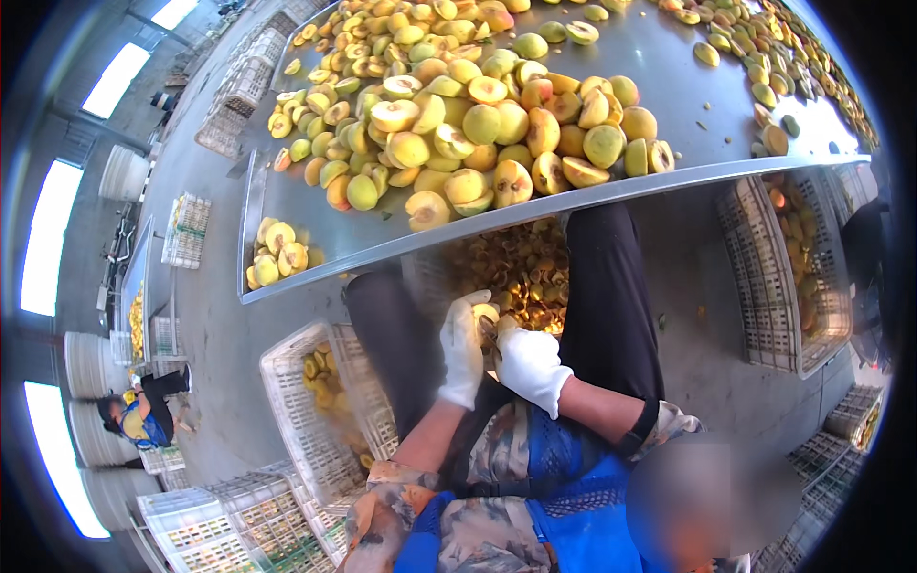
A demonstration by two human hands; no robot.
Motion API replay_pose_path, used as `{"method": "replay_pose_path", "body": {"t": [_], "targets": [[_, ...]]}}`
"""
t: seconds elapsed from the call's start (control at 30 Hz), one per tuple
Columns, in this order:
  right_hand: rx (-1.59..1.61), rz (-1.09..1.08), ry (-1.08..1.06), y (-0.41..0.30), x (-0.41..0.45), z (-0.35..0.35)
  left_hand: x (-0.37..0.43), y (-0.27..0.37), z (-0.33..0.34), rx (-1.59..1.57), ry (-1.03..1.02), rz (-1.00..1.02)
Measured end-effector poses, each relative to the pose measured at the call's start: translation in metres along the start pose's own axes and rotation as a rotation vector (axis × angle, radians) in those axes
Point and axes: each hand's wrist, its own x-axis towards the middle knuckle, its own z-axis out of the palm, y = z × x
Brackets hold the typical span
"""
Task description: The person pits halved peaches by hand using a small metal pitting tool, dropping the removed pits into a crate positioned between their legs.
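Note:
My left hand (462, 351), in a white knit glove, holds a yellow peach half (486, 315) between thumb and fingers. Close against it is my right hand (531, 365), also gloved, its fingers curled. A dark, narrow thing shows between the two hands; whether it is a tool in my right hand is unclear. Beneath them, between my knees, a container holds many cut fruit pieces (530, 276). Beyond my knees stands a metal table (645, 79) with a raised rim, bearing a large heap of halved yellow peaches (466, 129).
A small cluster of halves (279, 251) sits in the table's near left corner. Fruit lies in a white plastic crate (301, 401) left of my leg and another crate (770, 286) at right. More crates (222, 530) stand lower left. A seated person (143, 415) works far left.

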Motion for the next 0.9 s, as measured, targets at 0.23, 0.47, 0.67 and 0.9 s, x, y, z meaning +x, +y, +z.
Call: {"method": "replay_pose_path", "body": {"t": [0.23, 0.47, 0.67, 0.9], "targets": [[-0.129, -0.081, 0.031, 0.015, 0.002, 0.007, 0.005, 0.004, 0.002, 0.053, 0.010, -0.287], [0.014, -0.037, -0.216, 0.023, 0.003, 0.013, 0.014, -0.024, -0.014, 0.194, -0.053, -0.424], [0.136, -0.017, -0.225, 0.026, 0.000, 0.012, 0.016, -0.018, -0.002, 0.252, -0.084, -0.279], [1.123, 0.514, -0.613, 0.023, 0.009, -0.014, 0.019, -0.013, -0.005, 0.089, -0.179, -0.326]]}}
